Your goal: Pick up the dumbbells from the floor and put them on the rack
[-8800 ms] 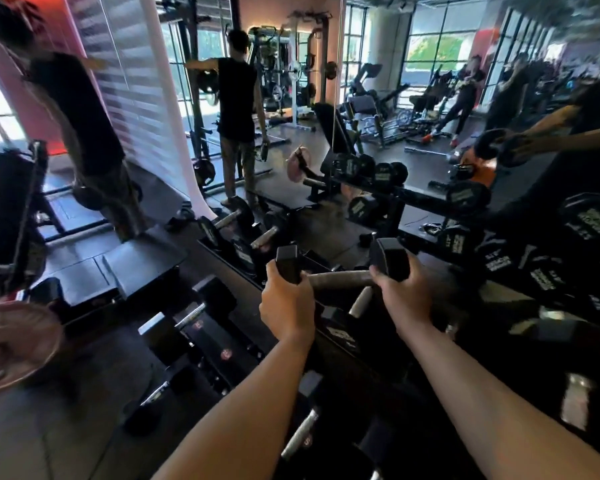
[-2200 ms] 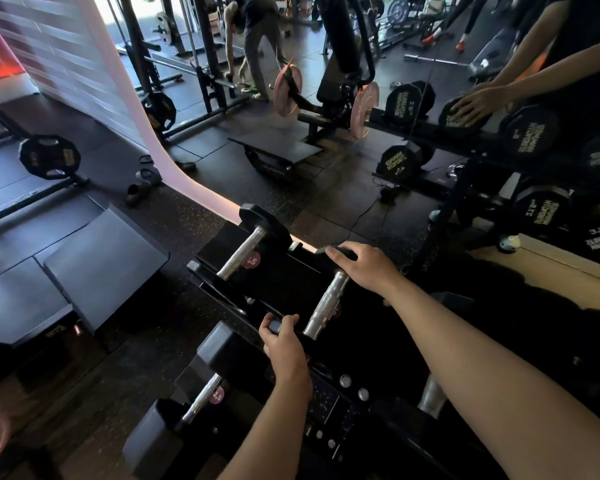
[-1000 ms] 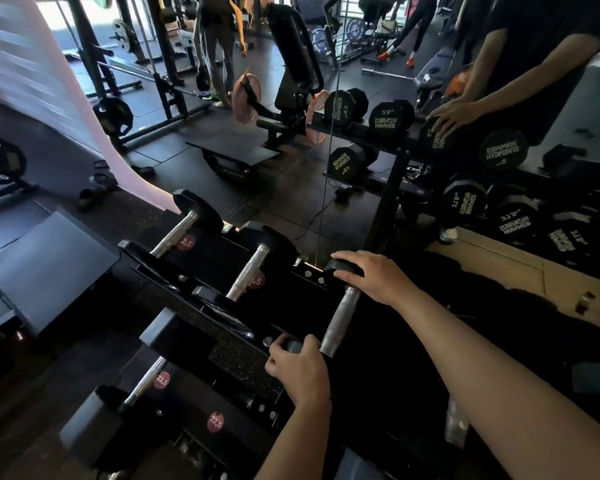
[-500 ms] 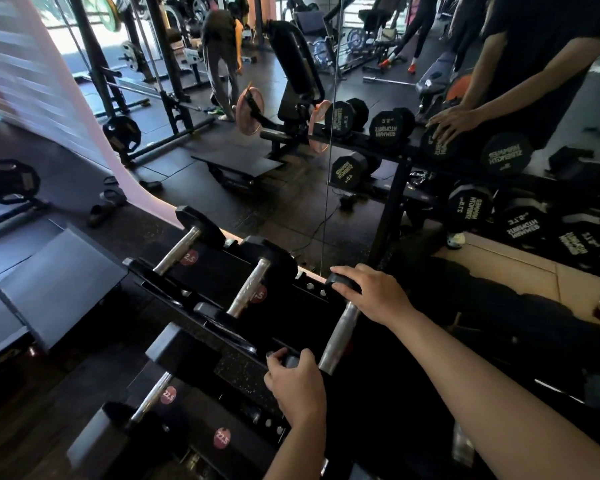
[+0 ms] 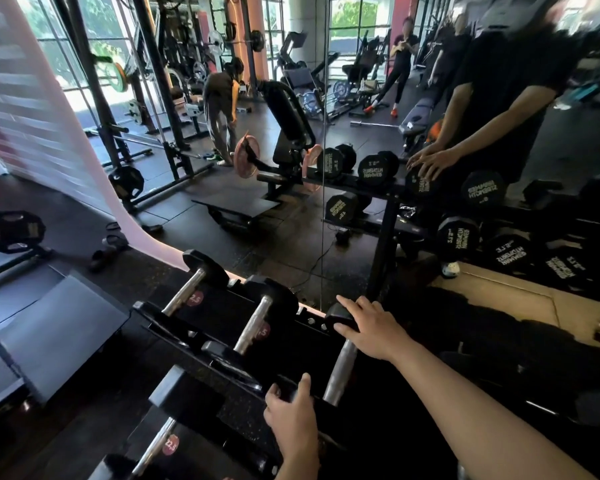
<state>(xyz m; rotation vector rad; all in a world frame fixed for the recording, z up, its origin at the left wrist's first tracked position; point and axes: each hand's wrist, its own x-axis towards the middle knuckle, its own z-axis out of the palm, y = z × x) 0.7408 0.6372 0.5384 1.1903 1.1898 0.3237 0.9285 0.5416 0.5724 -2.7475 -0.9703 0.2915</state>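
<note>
A black dumbbell with a steel handle (image 5: pixel 340 372) lies across the top tier of the black rack (image 5: pixel 313 322), third from the left. My right hand (image 5: pixel 371 330) lies over its far head with the fingers stretched out and apart, the index finger lifted. My left hand (image 5: pixel 291 420) curls around its near head, thumb up. To the left on the same tier lie a dumbbell marked 2.5 (image 5: pixel 184 292) and one marked 5 (image 5: pixel 253 323). A bigger dumbbell marked 22.5 (image 5: pixel 156 445) sits on the lower tier.
A wall mirror (image 5: pixel 326 202) stands right behind the rack and reflects me and more racked dumbbells. A dark padded bench (image 5: pixel 56 334) lies low on the left, with a loaded weight plate (image 5: pixel 13 232) beyond it. Other people exercise farther back.
The dumbbell has gone from carried in both hands to lying on the top tier. Over the last half second my right fingers have straightened off its far head; the view has tilted up slightly.
</note>
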